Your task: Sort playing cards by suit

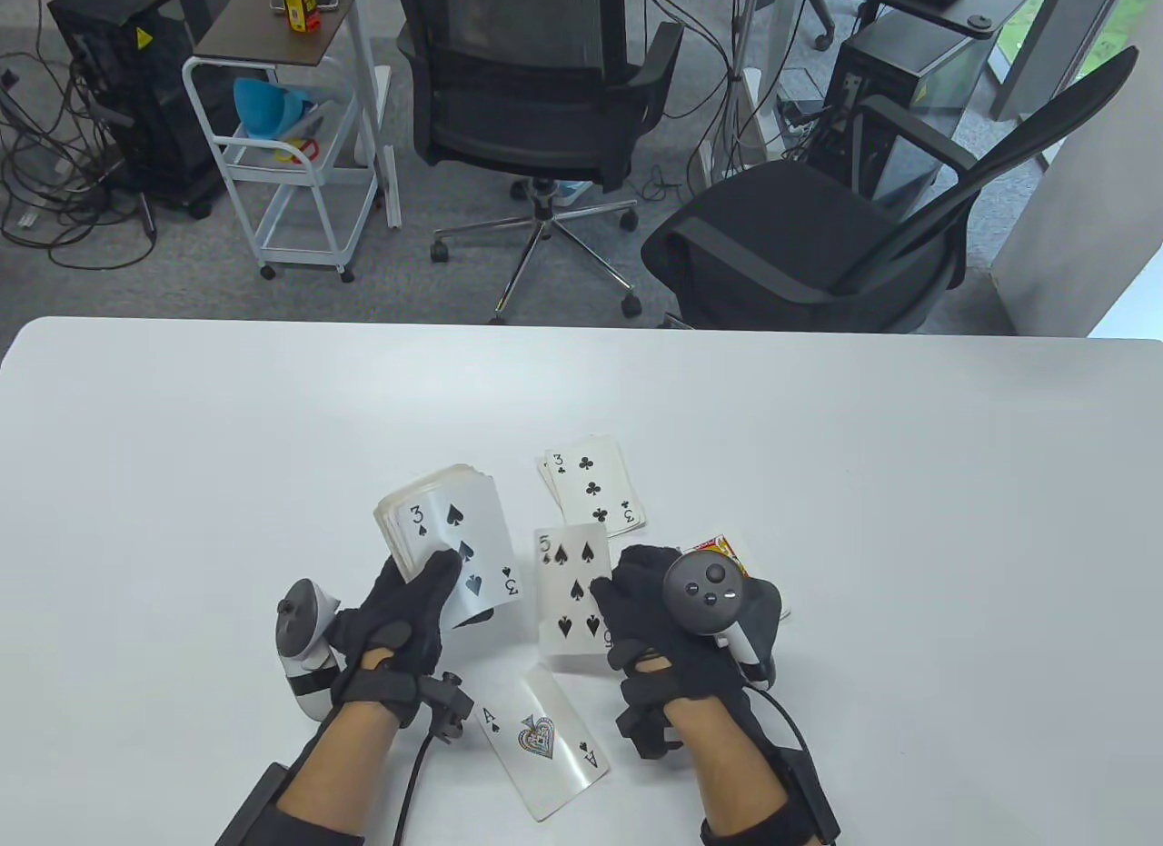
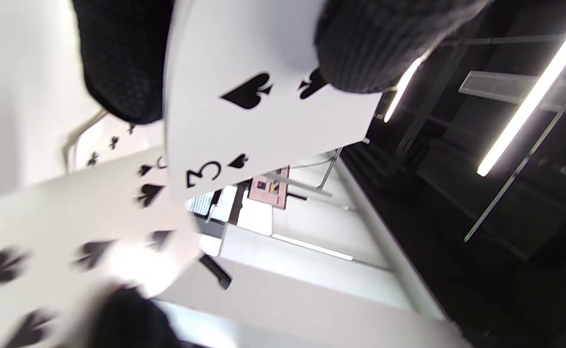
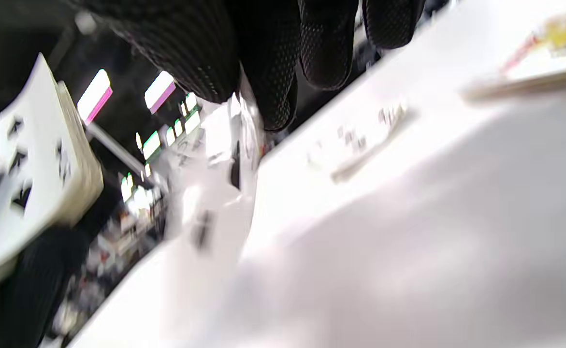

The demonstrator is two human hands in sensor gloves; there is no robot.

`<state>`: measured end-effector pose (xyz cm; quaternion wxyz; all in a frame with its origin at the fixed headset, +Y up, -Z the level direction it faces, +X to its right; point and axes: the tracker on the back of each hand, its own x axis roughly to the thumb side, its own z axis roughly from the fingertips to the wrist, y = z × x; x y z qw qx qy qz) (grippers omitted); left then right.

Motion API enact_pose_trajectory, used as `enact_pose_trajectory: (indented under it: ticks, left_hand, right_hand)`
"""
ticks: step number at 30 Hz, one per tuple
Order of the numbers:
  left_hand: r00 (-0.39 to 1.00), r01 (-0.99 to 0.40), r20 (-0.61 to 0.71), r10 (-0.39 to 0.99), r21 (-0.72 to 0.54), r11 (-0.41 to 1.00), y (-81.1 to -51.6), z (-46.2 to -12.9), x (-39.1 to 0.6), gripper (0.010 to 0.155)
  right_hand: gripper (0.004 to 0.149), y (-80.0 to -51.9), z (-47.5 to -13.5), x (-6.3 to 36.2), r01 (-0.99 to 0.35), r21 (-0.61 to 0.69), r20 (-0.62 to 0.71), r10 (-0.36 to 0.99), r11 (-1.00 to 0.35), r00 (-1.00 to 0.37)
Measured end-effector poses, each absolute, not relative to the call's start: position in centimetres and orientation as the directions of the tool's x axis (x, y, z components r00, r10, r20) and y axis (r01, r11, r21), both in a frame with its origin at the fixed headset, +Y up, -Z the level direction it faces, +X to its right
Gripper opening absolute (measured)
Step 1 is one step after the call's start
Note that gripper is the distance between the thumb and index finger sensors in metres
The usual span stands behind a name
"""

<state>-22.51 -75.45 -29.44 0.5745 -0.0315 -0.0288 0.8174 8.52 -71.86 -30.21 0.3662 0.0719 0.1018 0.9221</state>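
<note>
Ace of spades (image 1: 542, 741): nearest, 6 o'clock, flat on table (image 1: 182, 446).
Right hand (image 1: 668, 623): pinches five of spades (image 1: 571, 587); likely next lands beside the ace.
Left hand (image 1: 404, 623): grips deck (image 1: 445, 537), three of spades showing.
Clubs pile (image 1: 592, 487): 12 o'clock.

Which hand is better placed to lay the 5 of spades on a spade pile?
Right. The right hand already holds the 5 of spades above the ace of spades, while the left hand is occupied gripping the deck.
</note>
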Motion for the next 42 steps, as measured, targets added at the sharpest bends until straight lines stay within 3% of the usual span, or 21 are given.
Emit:
enact_pose_trajectory:
  ticks: [4,8,14,16,20,24,28,33,42]
  left_hand:
    - [-0.357,-0.932,-0.004,0.934,-0.064,-0.357,-75.3,-29.5,-23.1,0.062]
    - [-0.357,-0.932,-0.009,0.934,-0.066,-0.357,-75.3,-29.5,-23.0,0.062]
    - [-0.353,-0.932,-0.015,0.935,-0.079,-0.353,-75.4,-29.5,-22.8,0.062]
    - [-0.354,-0.932,-0.016,0.935,-0.081,-0.354,-75.5,-29.5,-22.8,0.062]
    - [-0.346,-0.932,-0.025,0.938,-0.103,-0.347,-75.5,-29.5,-22.5,0.062]
    - [-0.337,-0.932,-0.038,0.941,-0.133,-0.339,-75.6,-29.3,-21.6,0.062]
    - [-0.308,-0.933,-0.048,0.95,-0.18,-0.312,-75.7,-29.1,-20.7,0.062]
    - [-0.27,-0.933,-0.066,0.961,-0.227,-0.278,-75.9,-28.8,-19.7,0.062]
    - [-0.205,-0.925,-0.092,0.975,-0.306,-0.223,-76.2,-28.5,-18.1,0.062]
  right_hand:
    - [0.037,-72.4,-29.5,6.0,-0.546,0.509,0.085,0.67,-0.665,-0.737]
    - [0.037,-72.9,-28.3,3.4,-0.372,0.619,0.155,0.572,-0.692,-0.806]
    - [0.04,-74.4,-27.5,1.3,-0.113,0.511,0.199,0.245,-0.852,-0.949]
    - [0.041,-74.4,-27.5,1.2,-0.098,0.497,0.189,0.218,-0.862,-0.957]
    - [0.044,-73.4,-27.8,2.1,-0.177,0.425,0.195,0.281,-0.887,-0.94]
    - [0.045,-72.3,-28.2,3.8,-0.373,0.269,0.184,0.428,-0.888,-0.885]
    - [0.048,-71.3,-28.6,5.7,-0.574,0.099,0.208,0.581,-0.813,-0.787]
    - [0.05,-70.6,-28.7,7.6,-0.715,-0.046,0.235,0.689,-0.697,-0.686]
    - [0.055,-70.7,-28.6,8.1,-0.796,-0.082,0.307,0.744,-0.6,-0.593]
